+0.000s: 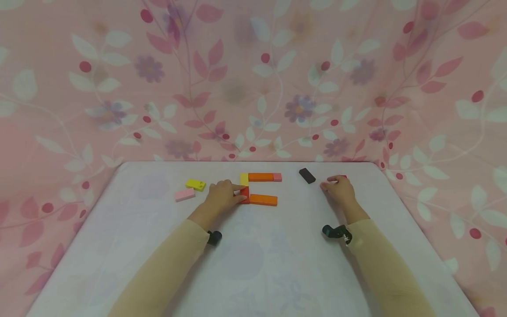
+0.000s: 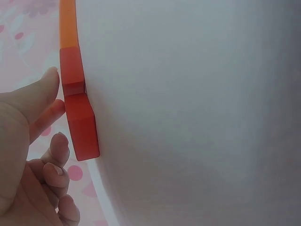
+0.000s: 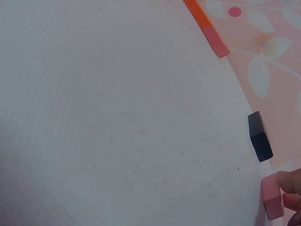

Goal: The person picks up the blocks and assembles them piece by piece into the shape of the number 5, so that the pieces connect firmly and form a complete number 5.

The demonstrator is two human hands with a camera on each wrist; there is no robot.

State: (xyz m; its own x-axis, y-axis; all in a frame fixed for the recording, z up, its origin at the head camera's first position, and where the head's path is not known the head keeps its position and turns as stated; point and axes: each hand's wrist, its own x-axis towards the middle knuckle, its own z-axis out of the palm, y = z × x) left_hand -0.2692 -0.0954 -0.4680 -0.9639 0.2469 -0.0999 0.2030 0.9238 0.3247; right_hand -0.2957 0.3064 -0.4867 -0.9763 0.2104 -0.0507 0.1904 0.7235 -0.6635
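In the head view, my left hand (image 1: 222, 194) is at a red block (image 1: 246, 195), with thumb and index finger against its left part. The left wrist view shows those fingertips beside red block surfaces (image 2: 84, 134); the other fingers curl loosely. A yellow block (image 1: 244, 179) adjoins the red one at its far end. An orange block (image 1: 263, 200) extends right from the red. My right hand (image 1: 341, 190) pinches a pink block (image 3: 272, 197) at its edge, mostly hidden in the head view. A black block (image 1: 307, 175) lies to its left.
Behind the layout, another orange block (image 1: 260, 177) ends in a small pink block (image 1: 277, 177). A yellow-green block (image 1: 196, 184) and a light pink block (image 1: 185, 195) lie left. Behind the right hand, a red piece (image 1: 343, 176) peeks out. Patterned cloth (image 1: 253, 88) hangs beyond the white table (image 1: 253, 264).
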